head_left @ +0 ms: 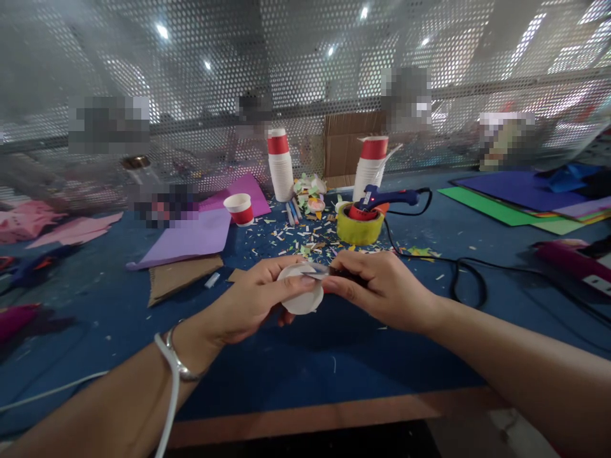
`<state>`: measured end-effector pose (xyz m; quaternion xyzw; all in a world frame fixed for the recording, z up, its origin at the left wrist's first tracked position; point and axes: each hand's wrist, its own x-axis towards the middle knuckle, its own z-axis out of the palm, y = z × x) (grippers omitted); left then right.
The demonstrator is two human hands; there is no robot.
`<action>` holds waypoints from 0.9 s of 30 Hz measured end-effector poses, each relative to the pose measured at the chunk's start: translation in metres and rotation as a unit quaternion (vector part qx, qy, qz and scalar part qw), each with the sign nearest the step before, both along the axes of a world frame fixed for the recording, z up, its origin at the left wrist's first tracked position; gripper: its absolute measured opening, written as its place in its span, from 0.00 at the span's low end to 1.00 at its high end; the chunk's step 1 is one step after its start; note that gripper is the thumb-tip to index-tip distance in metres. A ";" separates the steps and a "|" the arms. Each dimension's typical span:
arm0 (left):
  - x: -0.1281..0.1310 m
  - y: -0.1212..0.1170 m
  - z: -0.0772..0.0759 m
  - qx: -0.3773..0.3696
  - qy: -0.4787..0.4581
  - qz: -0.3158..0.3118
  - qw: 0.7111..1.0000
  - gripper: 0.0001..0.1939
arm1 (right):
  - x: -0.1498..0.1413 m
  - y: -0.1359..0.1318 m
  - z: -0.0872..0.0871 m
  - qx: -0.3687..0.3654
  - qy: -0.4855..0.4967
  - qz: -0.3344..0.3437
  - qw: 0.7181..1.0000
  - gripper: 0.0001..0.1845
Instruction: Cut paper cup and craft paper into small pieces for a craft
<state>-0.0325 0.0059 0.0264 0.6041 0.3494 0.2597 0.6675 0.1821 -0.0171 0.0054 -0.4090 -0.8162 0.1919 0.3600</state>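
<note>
My left hand [255, 296] pinches a round white paper piece [303, 299], like a cup's bottom, between thumb and fingers. My right hand [377, 286] is closed around a pointed silvery blade [315, 270], whose handle is hidden in the fist. The blade lies across the upper part of the white piece, its tip close to my left thumb. A bit of red shows beneath my right thumb; I cannot tell what it belongs to. Behind the hands, many paper scraps [305, 238] are strewn over the blue table [286, 362].
Beyond the hands stand a red-and-white paper cup [244, 213], two cup stacks [280, 168] [365, 175] and a yellow tape roll [360, 229] bearing a blue glue gun [391, 196]. Its black cord [458, 261] runs right. Purple paper [191, 235] and cardboard [179, 280] lie left, coloured sheets [506, 191] right.
</note>
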 end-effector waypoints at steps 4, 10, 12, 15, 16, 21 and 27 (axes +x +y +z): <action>0.000 -0.001 0.001 0.010 0.016 0.000 1.000 0.11 | 0.000 0.000 0.001 -0.010 -0.003 0.004 1.000 0.21; 0.000 0.001 0.000 0.018 0.006 0.011 1.000 0.12 | 0.002 0.003 0.002 -0.029 -0.012 0.017 0.999 0.18; 0.001 0.001 0.000 0.000 -0.004 0.017 1.000 0.12 | 0.002 0.003 0.003 -0.043 -0.018 0.021 0.999 0.19; 0.002 0.000 0.000 -0.031 -0.015 0.038 0.999 0.13 | 0.002 0.003 0.003 -0.051 -0.021 0.020 0.998 0.20; 0.003 0.000 0.000 -0.037 -0.017 0.043 0.998 0.13 | 0.002 0.003 0.003 -0.052 -0.021 0.021 0.998 0.20; 0.004 -0.001 0.000 -0.043 -0.023 0.038 0.998 0.12 | 0.002 0.003 0.004 -0.046 -0.009 0.031 0.998 0.19; 0.004 -0.001 0.000 -0.063 -0.038 0.017 0.997 0.12 | 0.002 0.002 0.003 -0.032 0.007 0.033 0.999 0.18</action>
